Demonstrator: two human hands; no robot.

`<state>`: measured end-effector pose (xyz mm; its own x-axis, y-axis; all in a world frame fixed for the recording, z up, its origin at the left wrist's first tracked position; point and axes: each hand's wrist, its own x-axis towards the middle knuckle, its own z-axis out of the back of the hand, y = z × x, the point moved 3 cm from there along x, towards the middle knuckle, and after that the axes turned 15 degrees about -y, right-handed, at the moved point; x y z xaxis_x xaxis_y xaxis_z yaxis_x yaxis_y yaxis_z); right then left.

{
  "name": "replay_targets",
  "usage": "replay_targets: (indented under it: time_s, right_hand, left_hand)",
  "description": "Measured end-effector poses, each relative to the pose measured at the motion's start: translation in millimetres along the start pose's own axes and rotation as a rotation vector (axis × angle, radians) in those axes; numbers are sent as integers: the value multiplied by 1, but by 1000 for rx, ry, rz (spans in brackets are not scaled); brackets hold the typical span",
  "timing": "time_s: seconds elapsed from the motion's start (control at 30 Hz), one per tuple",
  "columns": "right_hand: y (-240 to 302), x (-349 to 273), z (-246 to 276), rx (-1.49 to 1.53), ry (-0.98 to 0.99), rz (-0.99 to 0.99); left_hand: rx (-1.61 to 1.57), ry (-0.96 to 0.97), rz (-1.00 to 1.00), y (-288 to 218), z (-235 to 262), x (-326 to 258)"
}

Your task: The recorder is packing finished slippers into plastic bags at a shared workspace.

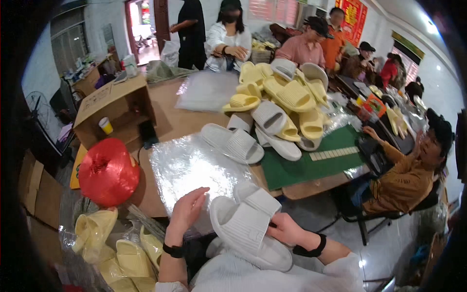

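A worker's right hand [284, 228] has its grip closed around a white slipper [245, 228], sole up and close to the body, just over the near edge of the bench [165, 121]. The left hand [187, 209], fingers spread and holding nothing, rests on a stack of clear bags [189, 165] laid flat within reach. Yellow and white slippers [279, 104] are heaped mid-bench. A red twine ball [108, 170] sits left, before an open brown carton [114, 104]; a red wall poster [353, 17] hangs behind.
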<state>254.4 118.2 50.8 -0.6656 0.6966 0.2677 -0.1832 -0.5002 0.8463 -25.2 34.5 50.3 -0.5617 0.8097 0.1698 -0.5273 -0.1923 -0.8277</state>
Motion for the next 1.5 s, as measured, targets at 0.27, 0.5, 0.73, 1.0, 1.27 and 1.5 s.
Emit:
replay_targets:
  time_s: [0.27,0.5,0.73,1.0,1.27,1.5]
  right_hand:
    - [4,-7,-25,-196,300,98]
    - [6,-4,-36,-175,328,116]
    - [-10,20,-43,-287,125,-102]
    - [-17,75,-118,-361,9,106]
    - [-26,148,-183,-295,-72,212]
    - [-20,196,-198,-384,-245,63]
  left_hand:
    - [193,-209,64,12,14,-7]
    - [129,-17,-136,-6,19,-14]
    - [338,-135,-563,-19,16,-33]
    - [183,-38,-603,-30,16,-43]
    - [40,58,-535,-42,35,-54]
    - [89,-20,-472,-24,61,-56]
